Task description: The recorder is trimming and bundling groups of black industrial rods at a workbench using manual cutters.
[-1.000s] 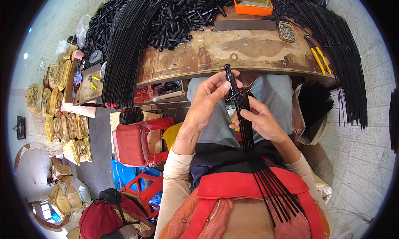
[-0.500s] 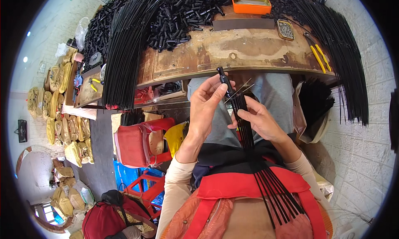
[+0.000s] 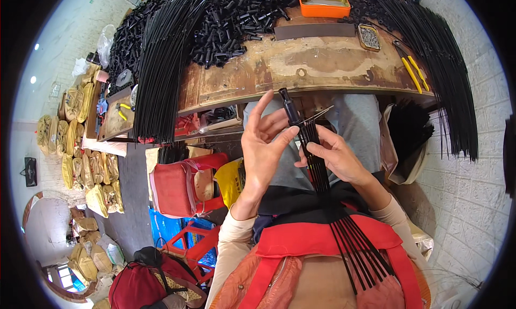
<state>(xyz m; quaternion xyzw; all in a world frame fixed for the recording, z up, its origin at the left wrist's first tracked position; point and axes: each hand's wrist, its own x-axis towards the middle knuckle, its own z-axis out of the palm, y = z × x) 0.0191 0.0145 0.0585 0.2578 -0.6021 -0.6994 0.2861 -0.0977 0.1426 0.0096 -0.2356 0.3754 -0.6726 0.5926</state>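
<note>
My right hand (image 3: 338, 157) is closed around a bundle of thin black rods (image 3: 319, 175), much like umbrella ribs. Their lower ends fan out over the red apron (image 3: 301, 239). A black tubular plastic fitting (image 3: 290, 107) stands tilted at the bundle's upper end. Thin wire-like pieces (image 3: 322, 114) stick out sideways beneath it, toward the right. My left hand (image 3: 260, 150) is beside the fitting with its fingers spread and its index finger raised. The thumb tip lies at or close to the fitting's base; whether it touches, I cannot tell.
Across the wooden bench (image 3: 322, 61) lie a heap of black fittings (image 3: 226, 29), long rod bundles (image 3: 161, 67), an orange tin (image 3: 324, 5), a small tray of metal bits (image 3: 369, 37) and yellow-handled pliers (image 3: 411, 69). A red stool (image 3: 174, 188) stands left.
My left hand's fingers have loosened from the fitting and spread apart, the index finger lifting. The wire-like pieces now lie closer together, pointing right. The right hand keeps its grip.
</note>
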